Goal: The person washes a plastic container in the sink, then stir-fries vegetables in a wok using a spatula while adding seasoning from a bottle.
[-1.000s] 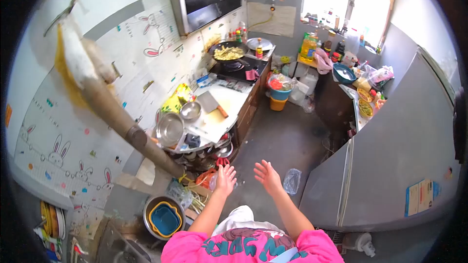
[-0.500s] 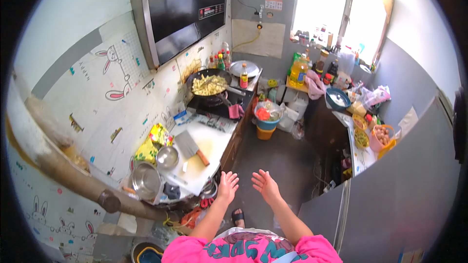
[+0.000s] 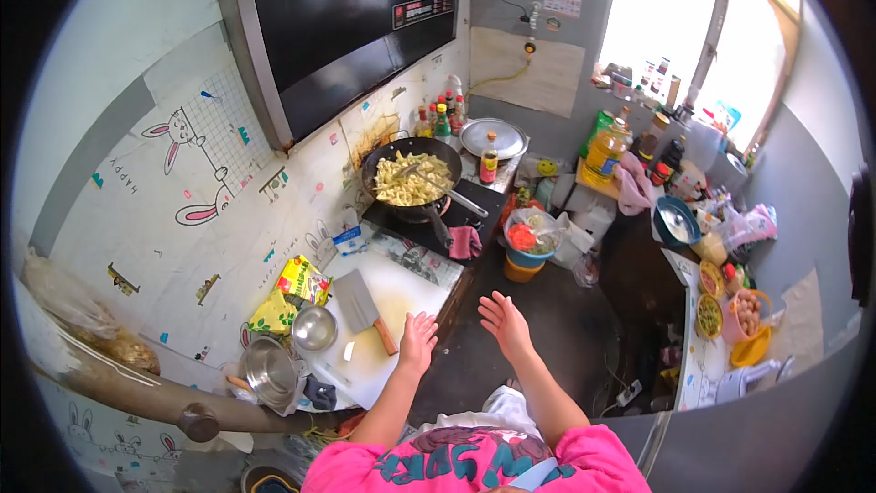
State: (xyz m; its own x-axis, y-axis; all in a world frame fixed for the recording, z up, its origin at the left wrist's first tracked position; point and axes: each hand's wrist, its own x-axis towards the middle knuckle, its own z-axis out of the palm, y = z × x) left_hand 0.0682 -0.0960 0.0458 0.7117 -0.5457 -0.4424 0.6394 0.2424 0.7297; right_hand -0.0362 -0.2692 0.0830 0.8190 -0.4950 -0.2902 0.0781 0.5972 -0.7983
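Both my hands are held out in front of my body, apart from each other and touching nothing. My left hand (image 3: 420, 341) is open, its fingers extended, near the wooden handle of the cleaver (image 3: 359, 299) on the white cutting board (image 3: 429, 285). My right hand (image 3: 507, 323), also open, hangs above the dark floor. Ahead on the left, a black wok (image 3: 370, 164) sits on the stove (image 3: 484, 196) with pale yellow chopped food (image 3: 401, 184) in it. A metal spatula (image 3: 461, 199) rests in the wok, its handle over the rim.
Metal bowls (image 3: 315, 328) and a pot (image 3: 271, 372) stand left of the board. A pink cloth (image 3: 465, 243) hangs by the stove. A blue basin (image 3: 529, 254) with bags sits on the floor. The right counter bears an oil jug (image 3: 604, 153) and a pink egg basket (image 3: 744, 315).
The view has shifted forward, so the stove, wok and right counter appear nearer. My hands stay open and empty, still held out in front.
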